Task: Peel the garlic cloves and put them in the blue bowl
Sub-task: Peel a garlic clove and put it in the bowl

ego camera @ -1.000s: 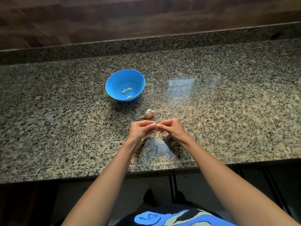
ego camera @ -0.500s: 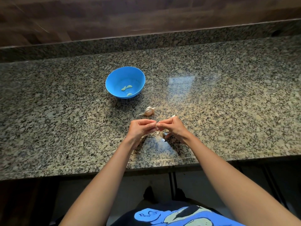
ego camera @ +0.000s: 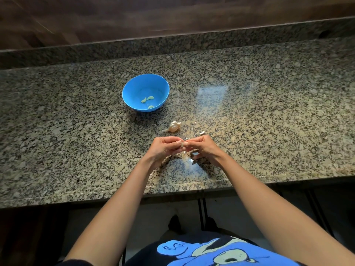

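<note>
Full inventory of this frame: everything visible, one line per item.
blue bowl: 1, blue, on the counter, beyond the hands and to their left
peeled cloves: 3, pale green-yellow, inside the blue bowl
garlic bulb: 1 partial, off-white, on the counter between bowl and hands
held clove: 1, pale, between the two hands' fingertips
skin scraps: at least 2, white, on the counter beside and under the hands
counter: 1, speckled grey-tan granite, spans the frame
wall: 1, dark brown wood, behind the counter
shirt: 1, dark with blue print, bottom edge
left hand: 1, pinches the held clove
right hand: 1, pinches the held clove
</note>
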Demonstrator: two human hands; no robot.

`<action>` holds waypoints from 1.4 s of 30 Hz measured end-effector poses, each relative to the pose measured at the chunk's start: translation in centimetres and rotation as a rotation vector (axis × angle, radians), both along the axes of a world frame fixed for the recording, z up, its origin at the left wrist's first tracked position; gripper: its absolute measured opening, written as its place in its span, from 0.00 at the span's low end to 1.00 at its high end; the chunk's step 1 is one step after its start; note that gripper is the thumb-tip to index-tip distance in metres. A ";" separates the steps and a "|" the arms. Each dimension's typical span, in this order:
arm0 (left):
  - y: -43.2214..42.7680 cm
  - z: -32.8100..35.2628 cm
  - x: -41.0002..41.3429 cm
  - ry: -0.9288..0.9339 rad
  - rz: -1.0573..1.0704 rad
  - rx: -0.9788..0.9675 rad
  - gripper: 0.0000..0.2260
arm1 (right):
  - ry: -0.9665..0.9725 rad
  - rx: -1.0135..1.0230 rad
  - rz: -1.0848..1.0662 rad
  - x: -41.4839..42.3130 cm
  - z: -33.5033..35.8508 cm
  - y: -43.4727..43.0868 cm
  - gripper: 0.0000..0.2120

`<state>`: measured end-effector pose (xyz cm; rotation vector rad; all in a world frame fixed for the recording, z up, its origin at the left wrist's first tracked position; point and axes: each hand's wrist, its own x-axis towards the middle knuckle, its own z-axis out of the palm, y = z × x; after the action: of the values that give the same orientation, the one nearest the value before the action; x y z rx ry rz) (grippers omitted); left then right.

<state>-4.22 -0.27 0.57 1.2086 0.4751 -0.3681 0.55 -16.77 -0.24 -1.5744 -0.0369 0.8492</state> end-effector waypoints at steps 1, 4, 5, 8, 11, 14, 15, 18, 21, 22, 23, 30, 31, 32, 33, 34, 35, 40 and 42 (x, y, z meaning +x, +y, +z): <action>0.0 0.1 0.0 0.003 -0.002 -0.002 0.07 | 0.005 0.000 -0.003 0.0 0.0 0.0 0.06; 0.1 0.3 0.0 0.013 -0.006 -0.011 0.07 | 0.014 -0.005 -0.011 0.0 0.0 0.0 0.06; 0.1 0.4 0.0 0.020 -0.008 -0.021 0.07 | 0.020 -0.005 -0.012 0.0 0.0 0.1 0.05; 0.1 0.5 0.1 0.039 -0.003 -0.062 0.08 | 0.046 0.002 -0.019 0.0 0.0 0.1 0.05; 0.0 0.5 0.2 0.049 0.031 -0.077 0.08 | 0.036 0.004 -0.062 0.0 0.1 0.4 0.04; -1.0 0.2 0.5 0.032 0.163 0.088 0.06 | -0.097 -0.098 -0.141 -0.2 -0.3 1.1 0.04; -1.6 0.1 0.6 0.011 0.208 0.199 0.05 | -0.176 -0.171 -0.157 -0.2 -0.6 1.4 0.05; -2.9 -0.1 0.8 -0.089 0.236 0.394 0.07 | -0.381 -0.342 -0.199 -0.2 -1.0 1.9 0.06; -2.8 0.2 0.9 -0.062 0.227 0.286 0.08 | -0.423 -0.309 -0.174 -0.1 -0.5 1.6 0.05; -2.5 0.2 0.9 -0.027 0.236 0.215 0.07 | -0.399 -0.266 -0.155 -0.1 -0.3 1.5 0.06; -2.2 0.3 0.9 0.000 0.243 0.148 0.06 | -0.364 -0.226 -0.149 -0.2 -0.2 1.3 0.06; -2.1 0.3 0.3 0.016 0.242 0.067 0.10 | -0.176 -0.120 -0.211 -0.4 0.0 1.1 0.06; -2.1 0.3 0.3 0.017 0.253 0.067 0.10 | -0.165 -0.124 -0.215 -0.4 0.1 1.2 0.05; -2.1 0.3 0.3 0.019 0.269 0.058 0.10 | -0.154 -0.131 -0.219 -0.3 0.1 1.3 0.03; -2.2 0.2 0.2 0.021 0.289 0.038 0.10 | -0.138 -0.135 -0.226 -0.3 0.0 1.4 0.03; -2.2 0.2 0.1 0.026 0.311 0.013 0.09 | -0.113 -0.133 -0.241 -0.2 0.0 1.5 0.03; -2.2 0.3 0.1 0.031 0.331 -0.014 0.08 | -0.078 -0.120 -0.265 -0.2 0.0 1.6 0.04; -2.1 0.3 -0.5 0.038 0.437 -0.226 0.08 | 0.058 -0.020 -0.417 -0.5 0.4 1.9 0.06; -1.3 0.1 -0.5 0.039 0.494 -0.270 0.09 | 0.004 -0.102 -0.418 -0.4 0.1 1.5 0.06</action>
<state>-4.77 -1.62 0.67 0.7897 0.7128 -0.0285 0.12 -15.26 -0.17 -1.5989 0.3325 0.5308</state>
